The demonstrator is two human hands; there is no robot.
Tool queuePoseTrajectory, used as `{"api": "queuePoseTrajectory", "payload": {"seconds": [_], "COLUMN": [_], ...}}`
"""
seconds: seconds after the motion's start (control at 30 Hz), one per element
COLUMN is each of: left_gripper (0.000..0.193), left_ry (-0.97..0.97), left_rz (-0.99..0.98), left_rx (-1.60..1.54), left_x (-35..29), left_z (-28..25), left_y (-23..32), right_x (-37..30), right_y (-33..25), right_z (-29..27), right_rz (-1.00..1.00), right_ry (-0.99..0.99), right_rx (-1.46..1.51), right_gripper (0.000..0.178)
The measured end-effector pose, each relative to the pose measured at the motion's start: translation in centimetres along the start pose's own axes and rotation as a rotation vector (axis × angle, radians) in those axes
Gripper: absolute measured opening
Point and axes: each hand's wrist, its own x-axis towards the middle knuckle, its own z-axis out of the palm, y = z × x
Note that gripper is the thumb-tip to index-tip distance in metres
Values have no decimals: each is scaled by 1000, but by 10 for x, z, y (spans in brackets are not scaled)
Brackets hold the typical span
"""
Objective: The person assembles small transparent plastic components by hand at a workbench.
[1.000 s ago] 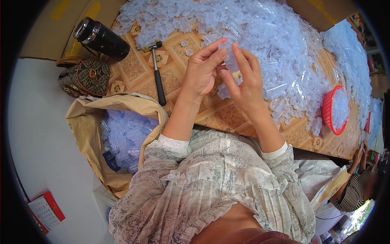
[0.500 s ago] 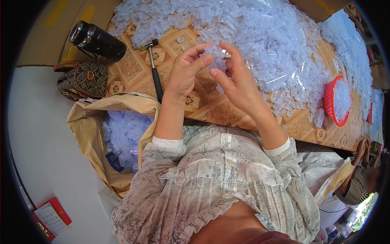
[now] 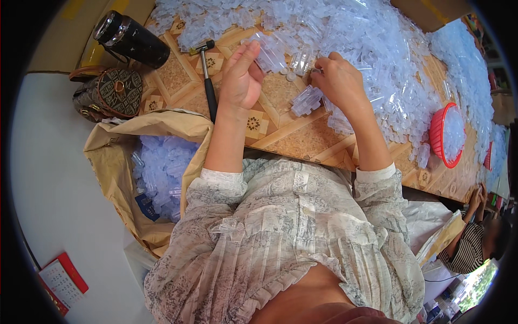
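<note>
Nearest: patterned blouse (image 3: 280,216), btm ctr of frame. Paper sack (image 3: 116,173) mid-L, mouth up, clear pcs inside. Brown desk (image 3: 302,143) beyond, ctr. L hand (image 3: 242,86), upr ctr, pinches clear plastic pc (image 3: 272,54) btwn thumb & fingers. R hand (image 3: 342,83), just R of upr ctr, apart from L; fingers bent down at near edge of pile of clear pcs (image 3: 372,70); can't tell if it grips any. Hammer (image 3: 210,100) w/ blk handle lies L of L hand. Handbag (image 3: 116,94) & blk flask (image 3: 137,43) upr L, flask tilted in view. Pile fills upr ctr to upr R. Red basket (image 3: 438,135) of clear pcs, mid-R. Co-worker (image 3: 467,251), far R, striped top.
</note>
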Motion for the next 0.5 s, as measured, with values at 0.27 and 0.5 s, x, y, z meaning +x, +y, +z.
{"api": "queuePoseTrajectory", "payload": {"seconds": [0.27,0.5], "left_gripper": [34,46], "left_ry": [-29,-61], "left_rz": [-88,-143], "left_rx": [-52,4], "left_x": [-2,-2], "left_z": [14,17], "left_y": [-13,-22], "right_x": [2,-9], "right_y": [9,-8], "right_z": [13,-31], "right_rz": [-117,123], "right_ry": [93,-157], "right_rx": [-32,1410], "right_gripper": [13,19]}}
